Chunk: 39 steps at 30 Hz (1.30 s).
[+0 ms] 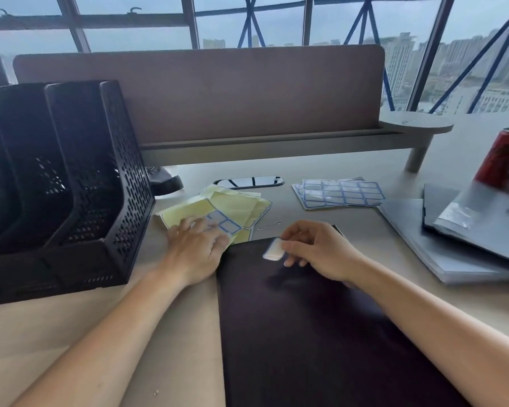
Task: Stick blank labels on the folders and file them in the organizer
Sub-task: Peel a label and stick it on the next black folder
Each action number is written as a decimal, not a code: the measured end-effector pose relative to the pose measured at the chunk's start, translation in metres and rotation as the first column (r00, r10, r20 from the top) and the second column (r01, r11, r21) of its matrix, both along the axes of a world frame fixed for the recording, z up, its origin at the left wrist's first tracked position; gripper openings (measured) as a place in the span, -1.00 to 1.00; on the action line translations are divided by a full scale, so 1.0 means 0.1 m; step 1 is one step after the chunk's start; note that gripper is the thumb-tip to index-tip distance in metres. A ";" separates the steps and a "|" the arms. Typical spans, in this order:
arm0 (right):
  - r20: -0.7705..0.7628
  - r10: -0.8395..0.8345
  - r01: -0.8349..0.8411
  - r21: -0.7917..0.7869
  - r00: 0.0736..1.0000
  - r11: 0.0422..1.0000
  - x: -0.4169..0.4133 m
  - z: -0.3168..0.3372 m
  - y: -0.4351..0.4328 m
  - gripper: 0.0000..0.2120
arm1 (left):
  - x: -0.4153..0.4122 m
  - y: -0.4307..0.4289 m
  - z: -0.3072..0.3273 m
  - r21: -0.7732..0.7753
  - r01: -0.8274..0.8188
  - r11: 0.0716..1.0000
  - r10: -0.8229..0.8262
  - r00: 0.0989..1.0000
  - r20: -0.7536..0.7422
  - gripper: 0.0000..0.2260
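A dark folder (306, 333) lies flat on the desk in front of me. My right hand (318, 251) pinches a single white label (273, 249) just above the folder's top edge. My left hand (196, 245) rests with spread fingers on a yellow backing sheet (232, 207) that still carries two blue-bordered labels (225, 223). The black mesh file organizer (71, 183) stands at the left with its slots showing nothing inside.
Full label sheets (341, 192) lie at the middle right. A stack of grey folders (453, 239) sits at the right, with a red can (503, 157) behind it. A desk divider with a shelf (247, 142) runs along the back. A black cable grommet (249, 182) is set in the desk.
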State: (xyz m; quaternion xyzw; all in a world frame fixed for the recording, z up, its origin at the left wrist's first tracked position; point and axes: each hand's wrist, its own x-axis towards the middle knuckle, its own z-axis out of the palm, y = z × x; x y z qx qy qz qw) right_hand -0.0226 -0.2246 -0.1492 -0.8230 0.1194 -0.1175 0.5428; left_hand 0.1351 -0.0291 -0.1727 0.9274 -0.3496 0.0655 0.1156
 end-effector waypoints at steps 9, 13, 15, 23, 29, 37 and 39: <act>0.089 -0.104 0.082 0.223 0.991 0.971 -0.12 -0.07 -0.09 -0.87 | -0.07 0.00 0.05 -0.034 -0.144 0.989 0.145 0.987 0.065 -0.56; 0.113 -0.127 0.100 0.217 0.985 0.971 -0.22 -0.08 -0.14 -0.87 | -0.35 -0.16 0.14 -0.020 0.037 0.999 -0.039 0.985 -0.170 -0.51; 0.130 -0.129 0.097 0.228 0.983 0.969 -0.24 -0.07 -0.15 -0.88 | -0.43 -0.22 0.14 -0.007 0.018 1.000 -0.020 0.959 -0.284 -0.61; 0.211 -0.145 0.069 0.331 0.967 0.941 -0.35 -0.06 -0.21 -0.84 | -0.50 -0.16 0.32 -0.525 -0.115 0.843 -0.337 0.647 -0.684 -0.55; 0.145 -0.215 0.160 0.320 0.966 0.934 -0.30 0.06 -0.35 -0.83 | -0.66 -0.28 0.22 -0.670 -0.421 0.611 -0.569 0.354 -0.742 -0.71; 0.005 -0.218 0.201 0.360 0.976 0.911 0.10 0.16 0.11 -0.73 | -0.67 -0.32 0.07 -0.724 -0.474 0.501 -0.675 0.310 -0.670 -0.67; -0.008 -0.201 0.191 0.357 0.980 0.914 0.19 0.10 0.24 -0.67 | -0.64 -0.31 0.03 -0.739 -0.480 0.473 -0.707 0.295 -0.643 -0.66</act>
